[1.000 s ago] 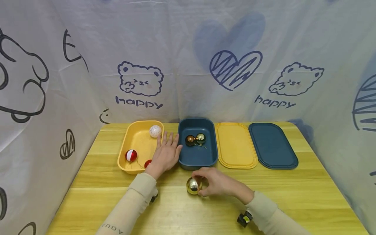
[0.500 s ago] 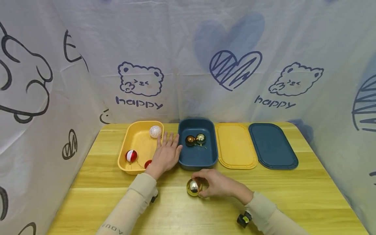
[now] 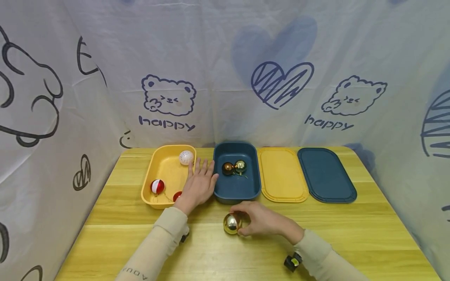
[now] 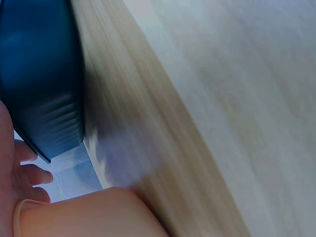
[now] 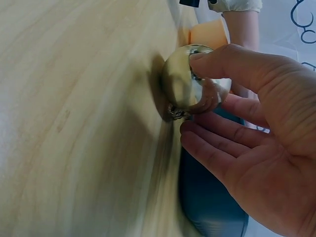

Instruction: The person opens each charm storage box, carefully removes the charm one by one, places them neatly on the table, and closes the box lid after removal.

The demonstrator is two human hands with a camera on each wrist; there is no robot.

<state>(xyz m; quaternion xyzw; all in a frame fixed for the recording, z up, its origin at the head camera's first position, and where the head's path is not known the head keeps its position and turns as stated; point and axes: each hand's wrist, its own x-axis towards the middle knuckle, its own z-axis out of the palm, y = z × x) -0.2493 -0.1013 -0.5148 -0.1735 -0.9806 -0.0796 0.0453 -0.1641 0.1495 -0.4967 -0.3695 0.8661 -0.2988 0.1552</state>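
Observation:
My right hand (image 3: 263,219) holds a shiny gold Christmas bauble (image 3: 231,224) between thumb and forefinger, close over the table in front of the blue box. In the right wrist view the thumb (image 5: 237,61) lies on the bauble, whose cap (image 5: 177,112) points toward the box. With fingers spread, my left hand (image 3: 199,188) lies across the neighbouring rims of the yellow box (image 3: 145,183) and the blue box (image 3: 259,171). A bronze bauble (image 3: 227,168) and a small gold bauble (image 3: 240,166) sit in the blue box.
Inside the yellow box are a white speckled ball (image 3: 186,157), a red-and-white bauble (image 3: 157,186) and a red bauble (image 3: 177,196), partly hidden by the left wrist. A yellow lid (image 3: 283,174) and a blue lid (image 3: 327,175) lie flat at right. A printed curtain (image 3: 225,78) stands behind.
The gold bauble and right hand have shifted very slightly toward the table's front edge. My left hand stays in place.

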